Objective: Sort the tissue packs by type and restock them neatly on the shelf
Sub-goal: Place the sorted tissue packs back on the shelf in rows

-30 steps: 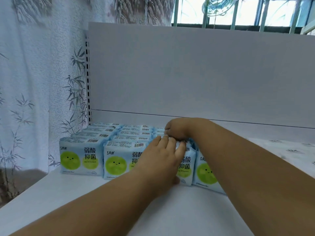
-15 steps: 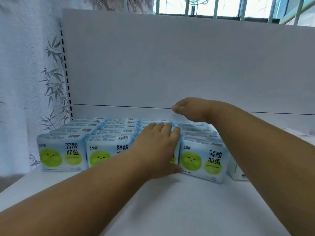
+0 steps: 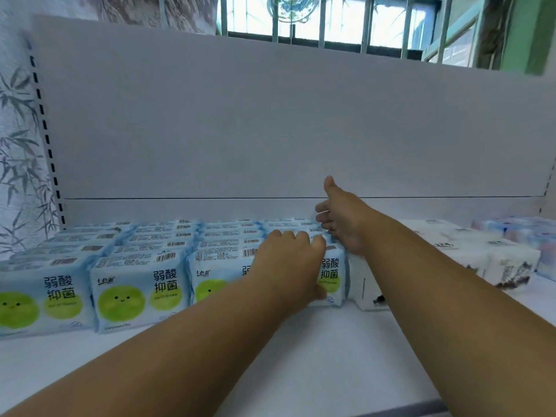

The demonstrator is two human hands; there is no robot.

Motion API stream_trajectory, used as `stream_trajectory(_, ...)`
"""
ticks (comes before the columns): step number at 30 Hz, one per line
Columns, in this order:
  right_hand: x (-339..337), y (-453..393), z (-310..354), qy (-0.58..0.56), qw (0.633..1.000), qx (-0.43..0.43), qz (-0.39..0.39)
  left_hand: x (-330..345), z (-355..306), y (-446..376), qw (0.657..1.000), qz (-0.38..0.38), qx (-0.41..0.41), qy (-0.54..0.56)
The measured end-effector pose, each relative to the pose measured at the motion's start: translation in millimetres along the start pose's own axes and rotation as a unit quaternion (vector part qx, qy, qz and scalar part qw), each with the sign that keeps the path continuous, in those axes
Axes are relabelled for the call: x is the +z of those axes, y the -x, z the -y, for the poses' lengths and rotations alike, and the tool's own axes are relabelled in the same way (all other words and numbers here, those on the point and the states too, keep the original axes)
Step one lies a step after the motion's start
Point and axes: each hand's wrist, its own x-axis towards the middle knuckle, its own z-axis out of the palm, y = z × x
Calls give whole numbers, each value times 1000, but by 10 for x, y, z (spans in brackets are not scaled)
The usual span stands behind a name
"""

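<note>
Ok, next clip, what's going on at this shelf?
A person is tidying tissue packs on a white shelf. The blue packs with green smiley faces stand in rows filling the left side. The left hand lies flat against the front of the row at the right end, fingers over the top edge, while the right hand presses against that row's right side, thumb up. White packs of another type sit just to the right, with more pale packs beyond.
</note>
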Motion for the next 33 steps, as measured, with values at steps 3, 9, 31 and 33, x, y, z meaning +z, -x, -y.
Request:
stream_trajectory(3, 93, -16, -68, -45, 999, 18, 13, 14, -1, -3, 1000, 2, -10, -3)
stream_trajectory(9, 168, -60, -102, -157, 985, 55, 39, 4, 136, 42, 1000, 2, 10, 10)
stream_trajectory(31, 226, -241, -274, -208, 969, 109, 74, 104, 435, -3, 998, 28, 23, 44)
stream_trajectory(33, 229, -271, -304, -236, 963, 111, 62, 101, 428, 6, 998, 27, 22, 44)
